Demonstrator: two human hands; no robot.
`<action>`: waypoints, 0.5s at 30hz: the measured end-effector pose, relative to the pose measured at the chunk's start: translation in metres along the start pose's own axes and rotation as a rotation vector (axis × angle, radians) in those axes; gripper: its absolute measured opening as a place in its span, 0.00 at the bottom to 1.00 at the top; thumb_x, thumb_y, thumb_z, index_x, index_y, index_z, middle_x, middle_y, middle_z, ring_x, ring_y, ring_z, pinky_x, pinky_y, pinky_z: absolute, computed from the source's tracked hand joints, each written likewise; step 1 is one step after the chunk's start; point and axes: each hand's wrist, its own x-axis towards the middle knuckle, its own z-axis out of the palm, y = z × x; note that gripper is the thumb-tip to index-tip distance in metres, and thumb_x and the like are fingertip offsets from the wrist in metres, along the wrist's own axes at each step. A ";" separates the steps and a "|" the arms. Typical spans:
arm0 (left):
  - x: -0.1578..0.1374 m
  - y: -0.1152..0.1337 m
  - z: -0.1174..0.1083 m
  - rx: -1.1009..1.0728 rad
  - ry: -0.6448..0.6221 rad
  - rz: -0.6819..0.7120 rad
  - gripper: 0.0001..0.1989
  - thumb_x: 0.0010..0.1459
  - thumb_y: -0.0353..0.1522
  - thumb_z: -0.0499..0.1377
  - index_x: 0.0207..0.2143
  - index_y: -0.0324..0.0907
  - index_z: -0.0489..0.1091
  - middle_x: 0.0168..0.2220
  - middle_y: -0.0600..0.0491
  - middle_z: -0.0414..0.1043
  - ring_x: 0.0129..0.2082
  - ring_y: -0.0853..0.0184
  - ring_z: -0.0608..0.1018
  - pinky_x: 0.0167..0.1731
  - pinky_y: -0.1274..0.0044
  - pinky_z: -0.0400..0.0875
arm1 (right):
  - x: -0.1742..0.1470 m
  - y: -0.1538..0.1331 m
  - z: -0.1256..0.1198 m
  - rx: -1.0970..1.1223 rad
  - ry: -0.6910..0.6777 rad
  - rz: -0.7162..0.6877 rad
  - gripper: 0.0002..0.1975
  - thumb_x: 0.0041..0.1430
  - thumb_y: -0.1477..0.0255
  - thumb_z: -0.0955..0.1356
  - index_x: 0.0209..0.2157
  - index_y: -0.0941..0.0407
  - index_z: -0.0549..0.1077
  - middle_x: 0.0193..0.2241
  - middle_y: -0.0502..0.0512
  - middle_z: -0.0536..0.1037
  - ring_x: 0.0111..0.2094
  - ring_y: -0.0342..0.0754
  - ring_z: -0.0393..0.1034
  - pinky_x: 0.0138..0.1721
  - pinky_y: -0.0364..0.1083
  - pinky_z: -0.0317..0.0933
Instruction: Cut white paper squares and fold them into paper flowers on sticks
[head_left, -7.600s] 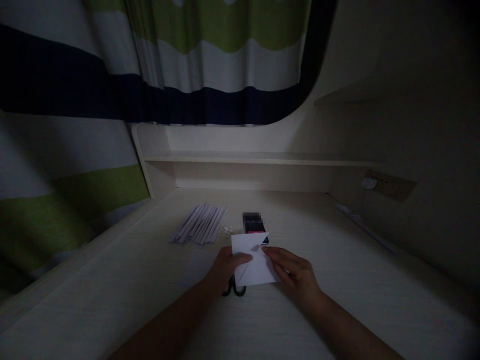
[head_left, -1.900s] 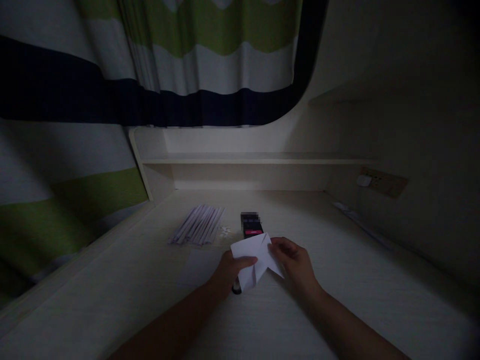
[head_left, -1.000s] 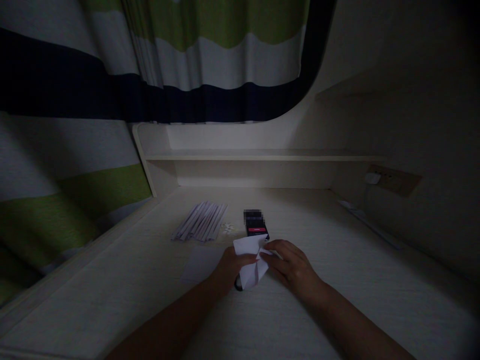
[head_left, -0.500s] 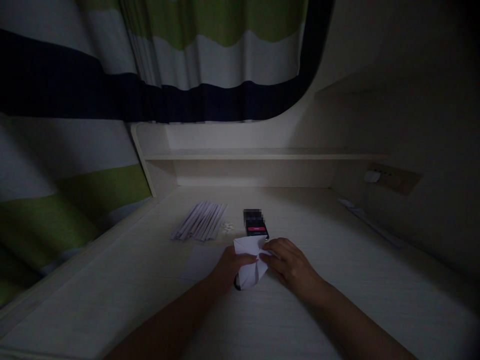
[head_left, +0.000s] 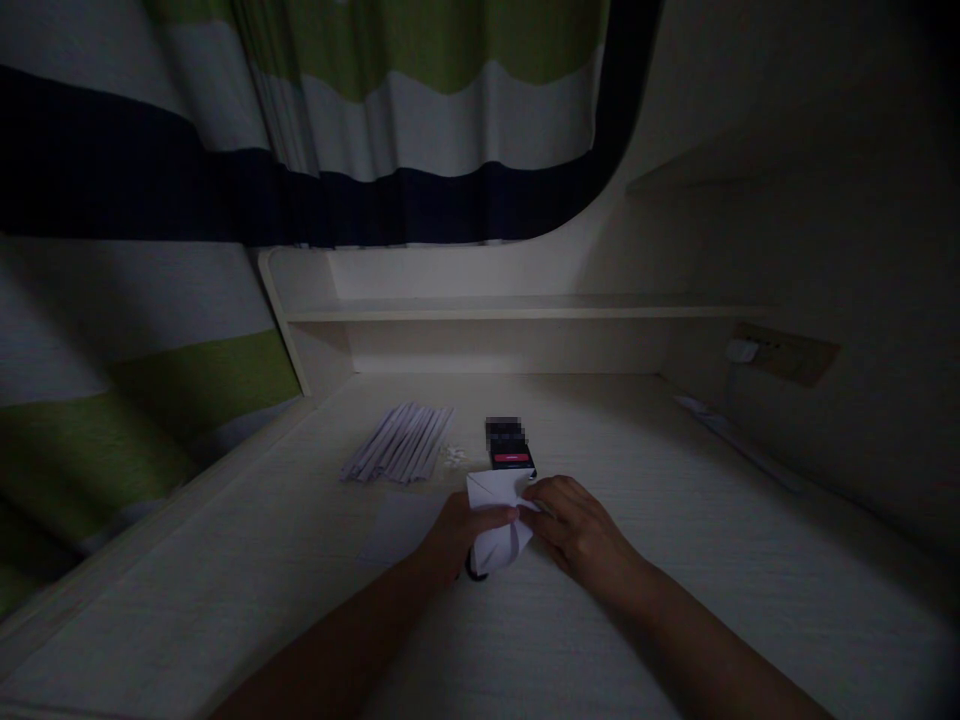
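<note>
A folded piece of white paper is held up between my two hands above the desk. My left hand grips it from the left, thumb pressed across its middle near a crease. At its right edge, the fingers of my right hand pinch the paper, their tips close to my left thumb. Part of a black object, perhaps a scissors handle, shows below the paper; the rest is hidden. Beside my left hand a flat white sheet lies on the desk.
Several narrow white paper strips or rolls lie in a row at the left, near small pale bits. A phone with a lit screen lies beyond my hands. A shelf spans the back; a curtain hangs at left.
The lower part of the paper has shifted and bent slightly under my fingers. Both hands keep their hold at nearly the same place.
</note>
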 end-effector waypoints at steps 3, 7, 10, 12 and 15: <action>0.001 0.000 -0.002 0.034 0.043 -0.043 0.16 0.41 0.30 0.61 0.35 0.34 0.71 0.33 0.47 0.73 0.35 0.61 0.72 0.37 0.74 0.63 | 0.000 -0.001 0.001 0.011 -0.015 0.021 0.10 0.57 0.77 0.60 0.35 0.59 0.71 0.34 0.60 0.71 0.37 0.50 0.63 0.35 0.51 0.60; 0.002 -0.001 -0.004 0.061 0.071 -0.060 0.16 0.40 0.30 0.61 0.35 0.34 0.71 0.33 0.46 0.73 0.34 0.62 0.73 0.35 0.74 0.64 | -0.001 -0.002 0.002 0.037 -0.043 0.044 0.10 0.55 0.79 0.60 0.36 0.59 0.71 0.36 0.62 0.70 0.39 0.51 0.62 0.36 0.51 0.60; 0.003 -0.003 -0.005 0.100 0.098 -0.073 0.16 0.40 0.31 0.61 0.35 0.33 0.71 0.32 0.47 0.73 0.32 0.63 0.73 0.33 0.75 0.64 | -0.004 -0.002 0.004 0.097 -0.049 0.079 0.12 0.51 0.81 0.61 0.37 0.60 0.71 0.37 0.62 0.69 0.41 0.52 0.61 0.39 0.52 0.59; 0.004 -0.006 -0.006 0.162 0.138 -0.074 0.15 0.40 0.31 0.61 0.33 0.33 0.71 0.30 0.47 0.73 0.30 0.63 0.73 0.30 0.76 0.65 | -0.004 -0.002 0.005 0.162 -0.035 0.131 0.13 0.49 0.80 0.62 0.37 0.59 0.70 0.38 0.61 0.69 0.41 0.52 0.61 0.40 0.53 0.58; 0.006 -0.009 -0.007 0.324 0.208 -0.074 0.13 0.38 0.32 0.61 0.28 0.33 0.72 0.26 0.49 0.73 0.27 0.64 0.73 0.26 0.77 0.64 | -0.004 -0.003 0.011 0.268 0.019 0.287 0.07 0.49 0.76 0.64 0.32 0.57 0.70 0.34 0.57 0.69 0.38 0.50 0.63 0.38 0.52 0.58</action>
